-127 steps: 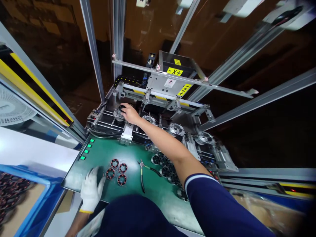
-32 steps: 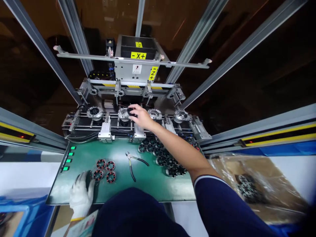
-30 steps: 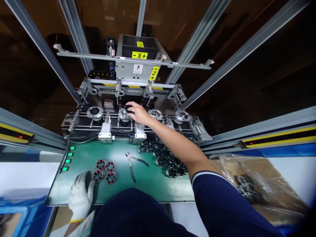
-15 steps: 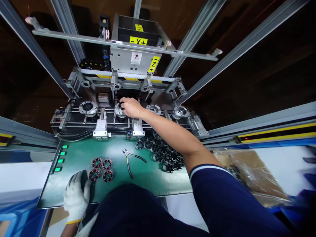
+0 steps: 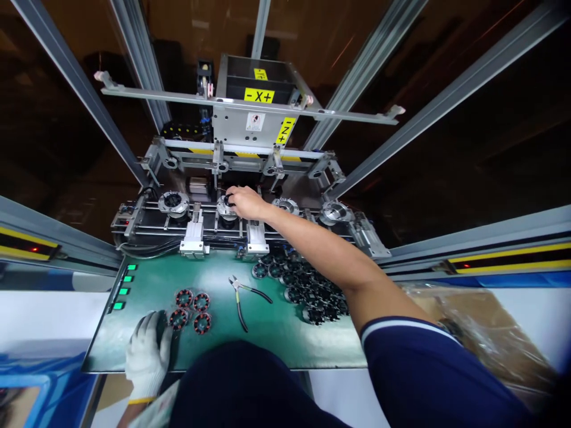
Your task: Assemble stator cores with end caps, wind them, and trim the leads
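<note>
My bare right hand [image 5: 245, 202] reaches far forward into the machine, its fingers closed on a small black stator core [image 5: 230, 200] sitting on the second round fixture [image 5: 226, 210] from the left. My left hand [image 5: 146, 352], in a white glove, rests flat on the near left of the green mat [image 5: 267, 333], fingers spread, just left of several wound stators with red-and-copper coils [image 5: 191, 309]. A pile of black unwound stator cores [image 5: 307, 288] lies on the mat under my right forearm.
Side cutters [image 5: 243, 297] lie mid-mat. Other round fixtures stand at the left [image 5: 173, 203] and right [image 5: 334, 211]. A grey machine head with yellow X and Z labels [image 5: 259, 122] hangs behind them. Green lit buttons [image 5: 122, 291] line the mat's left edge. A plastic-lined carton [image 5: 486, 345] sits at right.
My right hand has stayed at the second fixture, shifting its fingers over the black core. The left hand has kept its place on the mat. The view has moved with my head.
</note>
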The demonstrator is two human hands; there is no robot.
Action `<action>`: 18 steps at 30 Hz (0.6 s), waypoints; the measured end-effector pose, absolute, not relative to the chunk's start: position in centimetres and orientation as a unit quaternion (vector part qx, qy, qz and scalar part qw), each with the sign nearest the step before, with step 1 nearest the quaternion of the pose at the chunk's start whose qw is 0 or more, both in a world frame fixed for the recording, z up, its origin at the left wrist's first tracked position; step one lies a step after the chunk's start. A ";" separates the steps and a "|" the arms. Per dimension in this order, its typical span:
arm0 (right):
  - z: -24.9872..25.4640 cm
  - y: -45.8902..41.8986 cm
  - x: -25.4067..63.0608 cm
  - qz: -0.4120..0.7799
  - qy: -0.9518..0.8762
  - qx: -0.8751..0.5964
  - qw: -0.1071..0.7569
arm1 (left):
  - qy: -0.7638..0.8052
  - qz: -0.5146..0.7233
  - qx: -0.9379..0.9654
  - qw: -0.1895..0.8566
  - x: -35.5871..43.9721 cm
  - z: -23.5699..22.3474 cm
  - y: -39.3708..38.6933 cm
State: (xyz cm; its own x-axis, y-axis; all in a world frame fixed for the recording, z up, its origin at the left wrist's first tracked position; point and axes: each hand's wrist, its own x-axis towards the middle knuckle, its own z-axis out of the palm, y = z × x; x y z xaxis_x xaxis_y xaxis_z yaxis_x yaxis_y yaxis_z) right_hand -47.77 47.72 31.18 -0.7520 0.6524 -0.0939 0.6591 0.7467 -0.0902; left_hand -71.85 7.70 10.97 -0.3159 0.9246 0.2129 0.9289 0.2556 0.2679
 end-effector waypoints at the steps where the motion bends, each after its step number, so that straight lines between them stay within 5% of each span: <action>1: 31.0 47.7 -47.7 -0.062 0.934 0.351 0.025 | -0.793 -0.175 -0.584 0.003 -71.9 10.9 7.7; 18: 28.8 42.8 -47.4 -0.075 0.901 0.411 -0.117 | -0.798 -0.173 -0.577 0.010 -71.6 11.7 8.3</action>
State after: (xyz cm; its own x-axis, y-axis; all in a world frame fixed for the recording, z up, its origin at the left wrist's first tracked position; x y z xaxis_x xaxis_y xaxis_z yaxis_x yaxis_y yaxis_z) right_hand -47.37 42.75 28.79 -0.6342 0.7586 0.1493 0.7234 0.6504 -0.2318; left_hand -71.63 8.27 11.67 -0.3338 0.9179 0.2144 0.9245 0.2745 0.2644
